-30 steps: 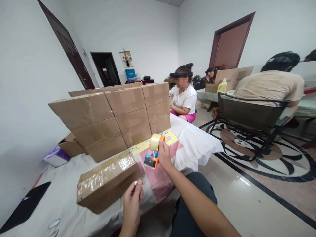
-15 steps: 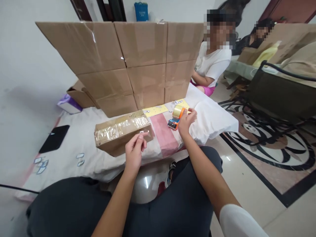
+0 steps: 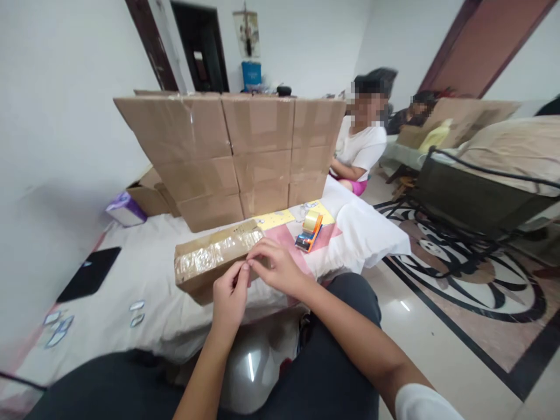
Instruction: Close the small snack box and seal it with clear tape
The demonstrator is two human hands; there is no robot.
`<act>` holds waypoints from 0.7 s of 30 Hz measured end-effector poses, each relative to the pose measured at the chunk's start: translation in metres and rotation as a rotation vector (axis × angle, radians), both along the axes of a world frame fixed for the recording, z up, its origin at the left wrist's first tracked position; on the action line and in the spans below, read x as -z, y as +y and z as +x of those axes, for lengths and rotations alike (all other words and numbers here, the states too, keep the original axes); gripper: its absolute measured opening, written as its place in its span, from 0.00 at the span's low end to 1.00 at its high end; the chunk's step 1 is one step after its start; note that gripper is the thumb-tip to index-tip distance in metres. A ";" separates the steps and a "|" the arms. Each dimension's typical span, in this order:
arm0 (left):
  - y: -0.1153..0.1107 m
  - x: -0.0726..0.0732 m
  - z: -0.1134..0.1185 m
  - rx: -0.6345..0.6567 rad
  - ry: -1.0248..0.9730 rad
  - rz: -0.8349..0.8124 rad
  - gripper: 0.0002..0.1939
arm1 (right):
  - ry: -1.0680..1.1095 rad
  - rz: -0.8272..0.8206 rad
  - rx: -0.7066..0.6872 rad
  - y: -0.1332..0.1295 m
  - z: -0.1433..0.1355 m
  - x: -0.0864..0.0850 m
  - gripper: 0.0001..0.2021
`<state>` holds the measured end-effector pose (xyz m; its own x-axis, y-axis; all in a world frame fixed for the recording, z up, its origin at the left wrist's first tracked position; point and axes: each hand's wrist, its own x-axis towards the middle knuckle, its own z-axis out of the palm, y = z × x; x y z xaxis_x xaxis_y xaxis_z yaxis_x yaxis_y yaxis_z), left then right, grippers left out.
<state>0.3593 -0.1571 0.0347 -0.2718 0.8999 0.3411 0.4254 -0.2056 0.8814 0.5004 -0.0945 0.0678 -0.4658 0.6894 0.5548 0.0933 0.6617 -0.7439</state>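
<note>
Your left hand (image 3: 230, 293) and right hand (image 3: 275, 267) meet at the near right end of the taped cardboard box (image 3: 216, 256), which lies flat on the white sheet of the bed (image 3: 131, 280). Left hand: fingertips pinched narrow at the box's end, likely on tape, but what they pinch is too small to tell. Right hand: fingers curled, resting on the box's top edge, gripping nothing clear. Tape dispenser (image 3: 310, 230) lies on the bed just right of the box, clear of both hands. Stacked cardboard boxes (image 3: 245, 151) stand behind it. Another person in a white shirt (image 3: 361, 149) sits beyond the stack. Black pad (image 3: 90, 280) far left.
</note>
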 end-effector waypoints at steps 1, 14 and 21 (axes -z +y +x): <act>-0.001 -0.001 -0.003 -0.005 0.057 0.013 0.17 | -0.022 0.039 -0.015 0.000 0.001 -0.003 0.05; -0.030 -0.038 -0.050 -0.191 0.676 -0.375 0.21 | -0.212 0.210 0.072 -0.026 -0.001 -0.041 0.06; -0.011 -0.024 -0.079 -0.367 0.838 0.058 0.21 | 0.090 -0.339 0.110 0.035 -0.019 -0.070 0.07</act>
